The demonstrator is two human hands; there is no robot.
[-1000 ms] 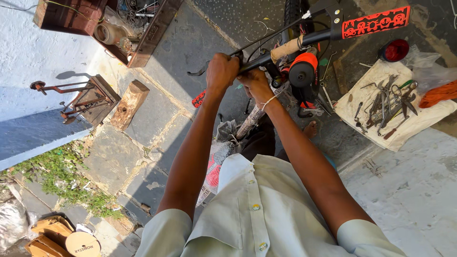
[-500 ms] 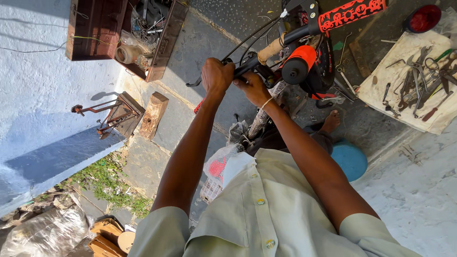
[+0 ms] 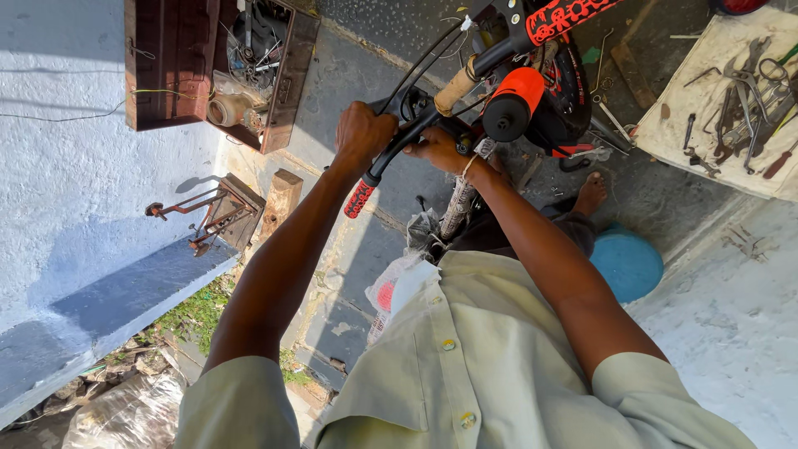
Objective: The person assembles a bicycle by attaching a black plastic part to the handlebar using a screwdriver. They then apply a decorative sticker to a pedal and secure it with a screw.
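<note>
Around the hands [image 3: 399, 141], a toolbox [image 3: 241, 66], cloth of tools [image 3: 731, 100].

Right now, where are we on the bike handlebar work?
Done: handlebar sits in the stem, with a red-black grip on its near end. In hand: left hand clasps the bar, right hand presses near the stem. Left: tools lie spread on the cloth; whether the clamp is tight cannot be told.
</note>
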